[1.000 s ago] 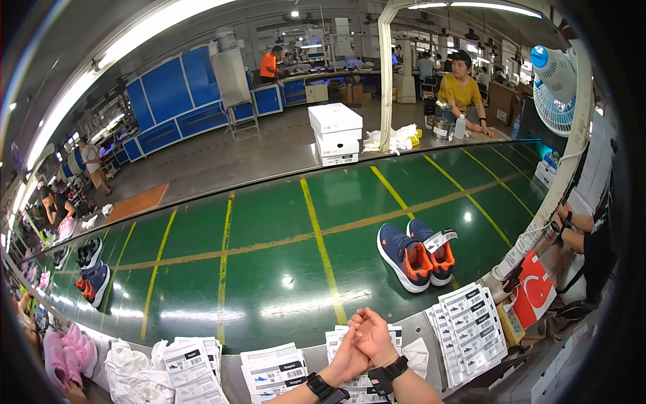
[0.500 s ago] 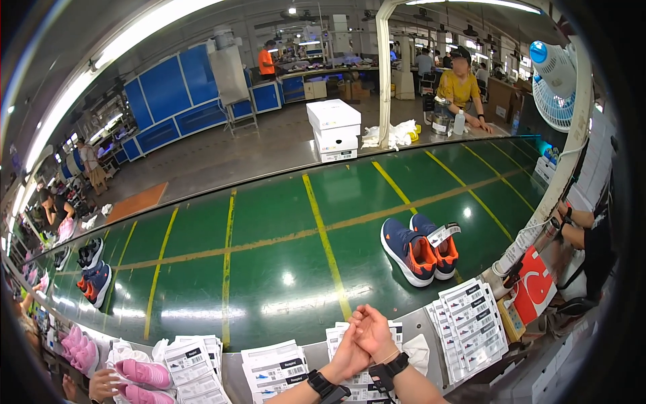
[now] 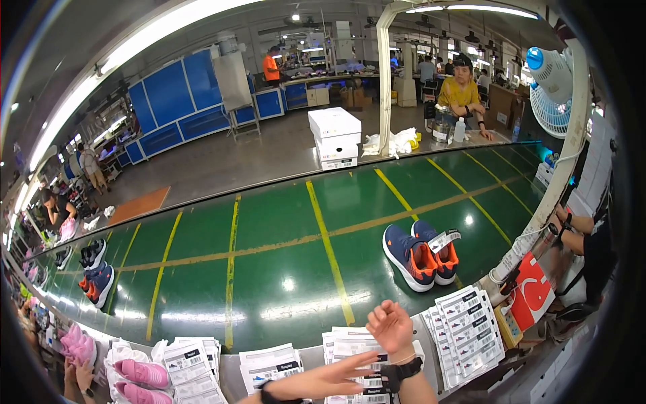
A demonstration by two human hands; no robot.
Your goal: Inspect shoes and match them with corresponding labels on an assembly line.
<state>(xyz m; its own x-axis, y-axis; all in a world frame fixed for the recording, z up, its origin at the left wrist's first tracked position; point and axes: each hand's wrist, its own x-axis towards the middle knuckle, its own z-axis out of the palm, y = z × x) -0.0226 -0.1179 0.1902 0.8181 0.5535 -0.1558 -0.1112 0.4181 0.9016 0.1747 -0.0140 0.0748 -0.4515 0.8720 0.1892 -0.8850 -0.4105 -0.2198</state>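
Observation:
My left hand [image 3: 331, 377] reaches rightward above the label sheets, its fingers stretched out and holding nothing. Just right of it, my right hand [image 3: 392, 327] is raised palm up, with loosely curled, slightly parted fingers and nothing in them. Both wrists wear black bands. Beneath the hands lies a stack of printed label sheets [image 3: 343, 341] on the metal ledge. Farther off on the green conveyor belt [image 3: 269, 289] stands a pair of navy shoes [image 3: 408, 256] with orange lining, white soles and a paper tag [image 3: 444, 240].
More label stacks lie left [image 3: 270, 360] and right [image 3: 469, 330] along the ledge. Pink shoes [image 3: 142, 372] sit at the lower left, near a co-worker's hands [image 3: 79, 376]. White boxes [image 3: 335, 138] are piled beyond the belt by a post [image 3: 385, 81]. A person in yellow [image 3: 460, 94] sits across.
My hands were together over the label sheets and are now apart. The left has stretched out lower down, the right has shifted right. The navy shoes have hardly moved in the picture.

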